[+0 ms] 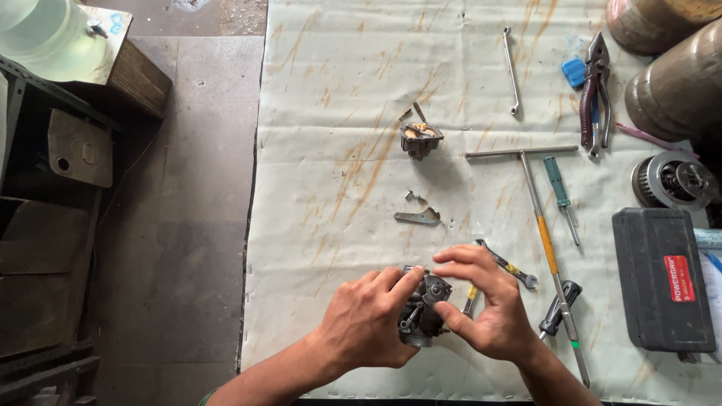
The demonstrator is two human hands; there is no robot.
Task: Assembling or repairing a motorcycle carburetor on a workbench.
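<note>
A small grey metal carburettor body (423,310) is held low over a stained white sheet (338,90). My left hand (368,322) grips it from the left side. My right hand (485,304) pinches its top right with thumb and forefinger. A second small metal part with a brownish inside (420,137) sits farther up the sheet. Between the two lie a flat metal bracket (418,218) and a tiny metal piece (413,197).
To the right lie a long T-handle wrench (535,203), a green-handled screwdriver (560,192), a small spanner (513,268), pliers (596,90), a thin bent wrench (511,71), a black case (662,278) and a round metal pulley (673,179). Left of the sheet is grey floor (195,225).
</note>
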